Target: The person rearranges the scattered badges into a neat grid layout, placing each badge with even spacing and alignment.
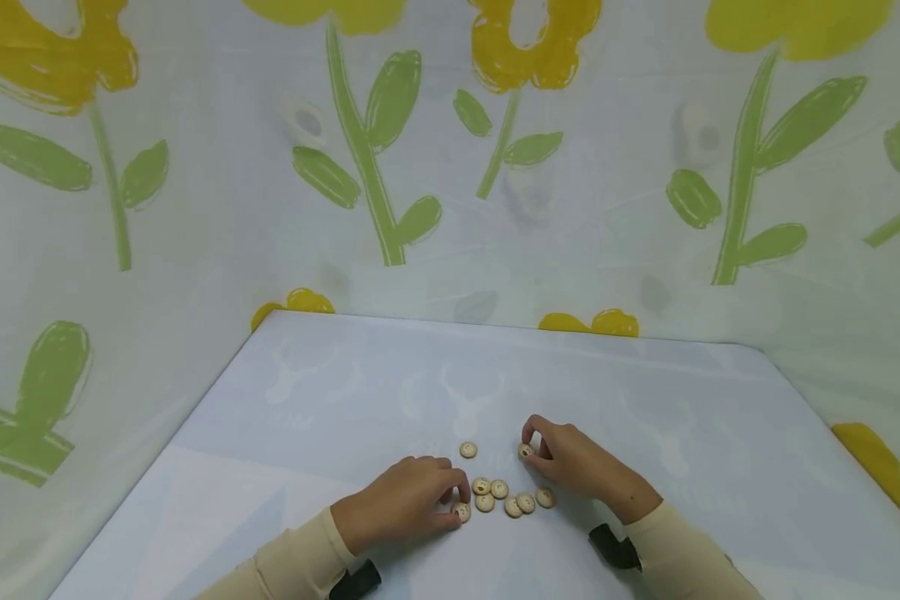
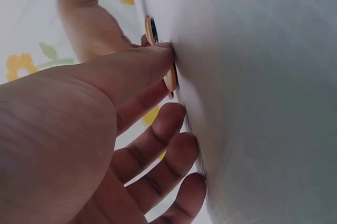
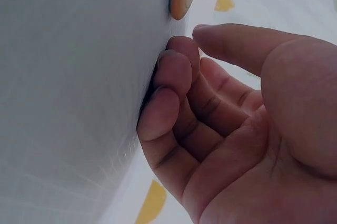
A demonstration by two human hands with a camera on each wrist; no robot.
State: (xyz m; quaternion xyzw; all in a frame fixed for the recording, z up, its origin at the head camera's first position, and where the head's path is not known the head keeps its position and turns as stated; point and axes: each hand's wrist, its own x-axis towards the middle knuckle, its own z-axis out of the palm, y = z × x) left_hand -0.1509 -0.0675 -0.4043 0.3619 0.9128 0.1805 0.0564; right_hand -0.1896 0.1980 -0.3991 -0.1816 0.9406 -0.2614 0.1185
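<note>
In the head view my left hand (image 1: 412, 500) holds a small round wooden disc (image 1: 461, 512) between thumb and index finger, low over the table. The left wrist view shows that disc (image 2: 170, 79) edge-on beside the thumb. My right hand (image 1: 573, 458) pinches another disc (image 1: 525, 450) with thumb and index fingertips, farther back and to the right. Its remaining fingers (image 3: 174, 71) are curled against the tabletop in the right wrist view, where the pinched disc cannot be made out. Several pale discs with small dark marks, one of them a disc (image 1: 498, 489), lie between the hands.
A single disc (image 1: 468, 450) lies apart, behind the group. Another disc (image 1: 545, 497) sits near the right wrist. The white tabletop (image 1: 345, 375) reaches back to a flower-printed curtain (image 1: 585, 208). Dark bands (image 1: 615, 547) are worn at the wrists.
</note>
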